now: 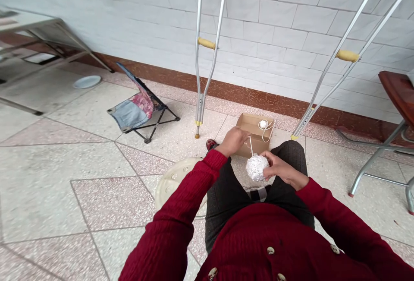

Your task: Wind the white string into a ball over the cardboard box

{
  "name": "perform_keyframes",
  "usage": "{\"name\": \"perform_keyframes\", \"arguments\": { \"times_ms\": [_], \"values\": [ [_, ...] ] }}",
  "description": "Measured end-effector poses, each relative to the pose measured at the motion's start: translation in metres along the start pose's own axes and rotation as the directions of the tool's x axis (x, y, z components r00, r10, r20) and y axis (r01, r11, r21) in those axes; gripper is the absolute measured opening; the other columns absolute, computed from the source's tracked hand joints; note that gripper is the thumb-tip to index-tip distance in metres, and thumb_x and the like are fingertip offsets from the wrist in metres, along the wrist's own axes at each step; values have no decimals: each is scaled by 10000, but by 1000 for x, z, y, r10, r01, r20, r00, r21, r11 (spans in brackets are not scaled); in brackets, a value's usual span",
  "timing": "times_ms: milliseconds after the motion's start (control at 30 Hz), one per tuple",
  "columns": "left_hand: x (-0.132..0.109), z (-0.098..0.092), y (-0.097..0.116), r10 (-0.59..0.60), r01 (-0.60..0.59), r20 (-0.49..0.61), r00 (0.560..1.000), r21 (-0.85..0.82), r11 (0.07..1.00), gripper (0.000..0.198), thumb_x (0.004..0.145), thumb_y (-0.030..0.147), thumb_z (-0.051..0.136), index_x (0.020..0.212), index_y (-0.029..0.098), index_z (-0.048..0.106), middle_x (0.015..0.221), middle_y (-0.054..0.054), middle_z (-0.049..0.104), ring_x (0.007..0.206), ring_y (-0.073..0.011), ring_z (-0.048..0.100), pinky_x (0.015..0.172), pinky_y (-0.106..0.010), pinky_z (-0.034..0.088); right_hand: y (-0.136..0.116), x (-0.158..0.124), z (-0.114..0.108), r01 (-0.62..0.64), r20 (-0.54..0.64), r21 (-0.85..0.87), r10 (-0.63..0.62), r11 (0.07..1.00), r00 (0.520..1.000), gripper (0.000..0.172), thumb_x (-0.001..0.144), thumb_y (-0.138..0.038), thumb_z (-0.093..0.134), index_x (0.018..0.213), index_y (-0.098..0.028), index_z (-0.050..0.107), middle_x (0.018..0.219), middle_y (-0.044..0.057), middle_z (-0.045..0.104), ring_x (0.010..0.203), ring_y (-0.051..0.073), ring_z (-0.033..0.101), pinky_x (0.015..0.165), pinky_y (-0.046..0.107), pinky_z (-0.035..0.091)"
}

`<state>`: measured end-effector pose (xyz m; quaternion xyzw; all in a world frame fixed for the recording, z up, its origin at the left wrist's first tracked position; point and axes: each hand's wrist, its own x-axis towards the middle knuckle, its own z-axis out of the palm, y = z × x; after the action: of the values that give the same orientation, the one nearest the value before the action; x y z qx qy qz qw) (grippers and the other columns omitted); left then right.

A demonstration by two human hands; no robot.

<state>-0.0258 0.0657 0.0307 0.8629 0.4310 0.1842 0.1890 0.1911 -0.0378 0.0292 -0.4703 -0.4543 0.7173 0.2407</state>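
My right hand (274, 167) grips a large ball of white yarn (256, 168) from its right side, held above and between my knees. A strand of yarn (251, 146) runs from the top of the ball up to my left hand (235, 140), whose fingers are pinched closed around it. Beyond my hands an open cardboard box (253, 121) rests on the floor. Inside it lies a smaller white ball (263, 124), with a loop of cord (269, 132) hanging over the box's right side.
Two metal crutches lean on the tiled wall, one crutch (199, 78) ahead and another crutch (318, 84) to the right. A folding stool (139, 110) stands at left, near a white plate (87, 82) and a table (32, 24). A pale round stool (168, 181) is beside my left leg. A chair (399, 99) stands at right.
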Motion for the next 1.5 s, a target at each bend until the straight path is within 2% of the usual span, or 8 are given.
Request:
{"name": "perform_keyframes", "arguments": {
  "times_ms": [233,367,467,833,1067,1333,1400,1500],
  "values": [
    [25,-53,48,154,-114,-115,981,297,948,272,884,175,461,693,163,654,636,-42,640,660,-171,565,1013,-407,373,-51,61,-24,151,-369,-105,-179,983,912,595,546,-280,760,1064,-214,474,937,11,591,706,144,618,482,228,521],
    [8,-53,59,-69,63,-182,981,-39,997,330,920,254,447,690,155,664,677,-49,662,659,-171,565,745,-312,448,-86,82,-25,347,-446,-253,-428,903,786,652,534,-313,764,1111,-237,472,906,-18,580,735,147,596,541,246,531],
    [-5,-46,55,-189,121,-135,973,-400,909,362,936,321,448,747,154,706,693,-25,678,628,-147,563,652,-270,432,-93,86,-18,380,-462,-335,-502,862,731,649,547,-345,753,1121,-244,467,899,-20,574,735,150,586,562,260,529],
    [-24,-40,67,-121,39,-64,991,-716,697,422,956,438,459,803,139,714,849,-73,739,862,-191,669,863,-305,491,-108,67,-3,488,-482,-113,-477,865,734,608,568,-355,761,1081,-249,453,966,-8,575,748,138,585,570,246,518],
    [-2,-114,91,9,-123,-174,985,-659,742,375,954,383,507,748,137,701,806,-53,731,852,-179,688,866,-323,527,-176,58,-2,616,-425,-116,-599,779,678,542,669,-386,733,1103,-243,441,1051,24,584,835,159,637,623,264,537],
    [28,-234,158,117,-338,-422,899,-501,796,274,945,263,530,767,117,678,664,29,643,863,-185,726,895,-391,525,-331,6,12,814,-264,-347,-882,465,391,359,857,-338,557,1164,-224,410,986,-18,540,967,191,650,704,302,478],
    [29,-240,160,128,-346,-424,897,-492,799,282,955,278,510,777,130,670,641,41,628,835,-177,729,880,-394,530,-343,-5,17,824,-269,-363,-895,435,355,350,826,-302,598,1116,-211,424,928,-25,542,905,169,649,678,284,473],
    [26,-214,147,96,-324,-401,911,-553,767,269,947,314,531,779,141,650,599,26,633,768,-172,721,846,-375,552,-329,-4,20,811,-300,-353,-878,466,374,443,727,-253,705,1070,-199,430,921,-8,558,795,142,636,624,255,492]
  ]
}}
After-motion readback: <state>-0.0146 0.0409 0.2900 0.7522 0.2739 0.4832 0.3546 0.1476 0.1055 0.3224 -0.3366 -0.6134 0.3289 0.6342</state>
